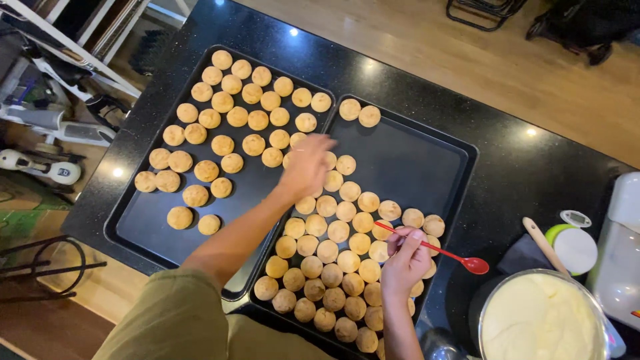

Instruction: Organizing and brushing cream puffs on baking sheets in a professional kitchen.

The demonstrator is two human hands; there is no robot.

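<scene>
Closest in, the right hand [403, 261] pinches a red spoon [445, 254] by its handle, bowl hanging past the right tray [427, 157], whose near half is packed with round golden pastry puffs [333, 257]. The left hand [308, 163] reaches out, fingers loose and blurred, over puffs where the trays meet. The left tray [150, 223] carries more puffs. On the black worktop [513, 167], a metal bowl [541, 319] brims with pale cream.
</scene>
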